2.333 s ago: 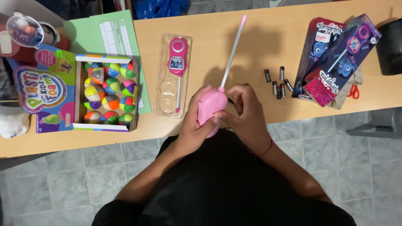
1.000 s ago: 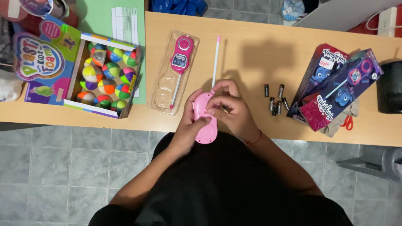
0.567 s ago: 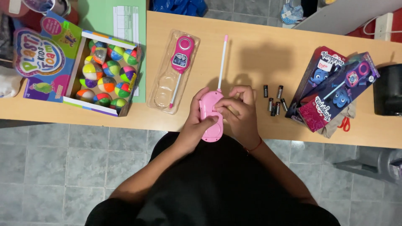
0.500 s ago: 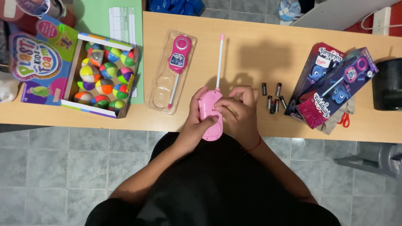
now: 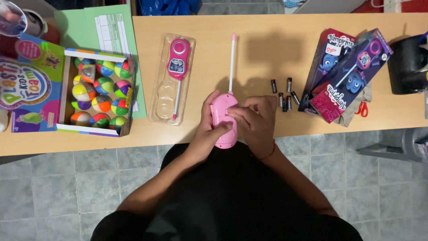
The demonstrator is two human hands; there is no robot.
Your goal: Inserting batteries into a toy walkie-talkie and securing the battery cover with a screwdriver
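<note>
The pink toy handset (image 5: 223,119) is a rounded, oblong plastic body in light pink, with a long thin antenna (image 5: 231,62) rising from its top end, white along the shaft and pink at the tip. It sits at the near edge of the wooden table (image 5: 249,31), its lower end overhanging the edge above the person's lap.

The left hand (image 5: 206,129) is wrapped around the handset's left side, fingers closed on the body, thumb across its front. The right hand (image 5: 254,120) is curled against the right side, fingertips pressed to the upper face; whether it holds a small part cannot be told.

Just right of the hands lie several small batteries (image 5: 284,93), loose on the table. Further right rests a purple cartoon-printed toy package (image 5: 343,73), with a black container (image 5: 408,64) at the table's right end. Left of the hands lies a clear plastic blister tray (image 5: 167,96) holding a second, darker pink handset (image 5: 177,60). Beyond that stands an open box of multicoloured foam balls (image 5: 96,96). Bare table surface remains above the hands, on both sides of the antenna.
</note>
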